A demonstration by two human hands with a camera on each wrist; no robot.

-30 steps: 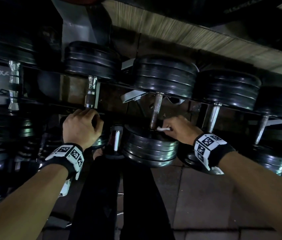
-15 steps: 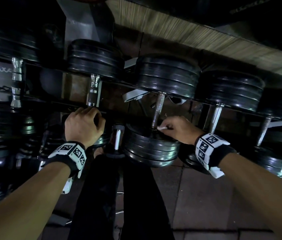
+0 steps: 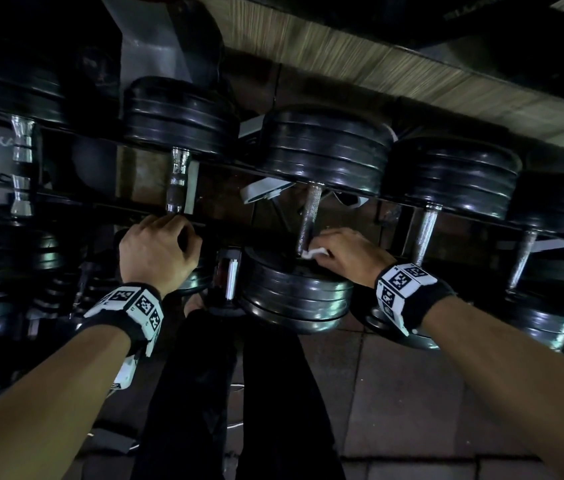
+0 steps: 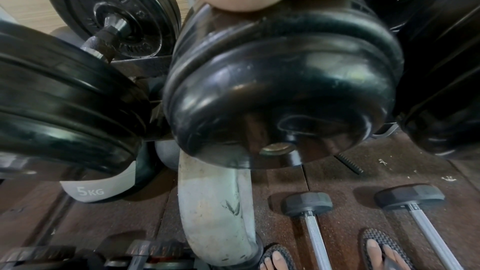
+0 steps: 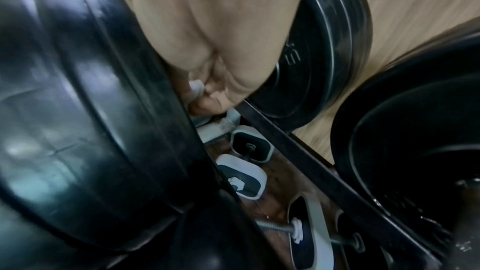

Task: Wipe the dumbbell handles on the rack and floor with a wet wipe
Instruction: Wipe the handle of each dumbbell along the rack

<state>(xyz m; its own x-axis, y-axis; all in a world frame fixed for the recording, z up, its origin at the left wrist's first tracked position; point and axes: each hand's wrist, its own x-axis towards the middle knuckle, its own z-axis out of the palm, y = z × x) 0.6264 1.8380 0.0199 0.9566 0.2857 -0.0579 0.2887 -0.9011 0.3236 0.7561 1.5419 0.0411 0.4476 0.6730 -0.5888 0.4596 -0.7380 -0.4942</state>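
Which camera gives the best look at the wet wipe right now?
The head view: the wet wipe shows white in the right hand, against the base of the dumbbell handle. The right wrist view shows only a blurred pale scrap at the fingertips; the left wrist view shows none.

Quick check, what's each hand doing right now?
Left hand: fingers curled over the rack rail.
Right hand: pinching the wet wipe against a dumbbell handle.
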